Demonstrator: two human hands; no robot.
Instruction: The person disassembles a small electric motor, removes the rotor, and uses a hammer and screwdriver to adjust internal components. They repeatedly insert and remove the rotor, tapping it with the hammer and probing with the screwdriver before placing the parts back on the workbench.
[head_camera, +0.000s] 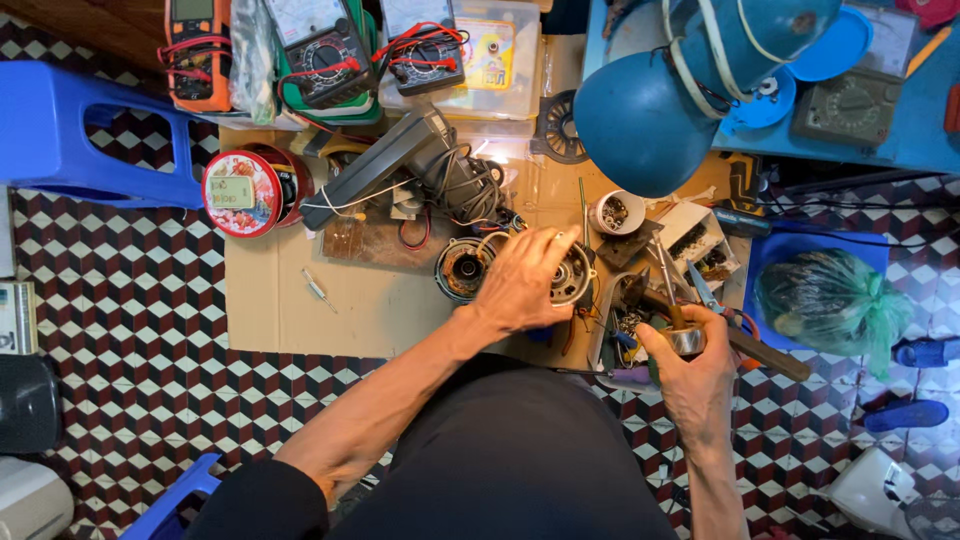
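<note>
While the person sits over a flat sheet of brown cardboard (300, 320) laid on a checkered tile floor (120, 330), the left hand (520, 280) lies spread, palm down, over a round grey metal motor housing (572, 280) near the middle of the cardboard's near edge, its fingers curled loosely about the rim so that they steady the part more than clamp it. Just beside it, touching or nearly so, sits a second round motor part with a dark hollow centre (462, 268). The right hand (695, 375) is closed around a small roll of dull silvery tape (686, 341), held off the cardboard's near right corner above a shallow tray of small tools (630, 320). By the look of it, the work in hand is steadying the motor while tape is made ready; bringing the two together would call for a free tape end and an uncovered spot on the housing, which I cannot make out under the fingers. Textures vary: the housing looks ribbed and hard, the tape smooth and slightly shiny, the cardboard matt and scuffed. Toward the far edge lie a tangle of black cable (460, 180), a round red tin (245, 192) at the left, and a small white cup of tiny parts (616, 212). A glossy blue dome-shaped lamp shade (645, 120) hangs over the far right corner.
</note>
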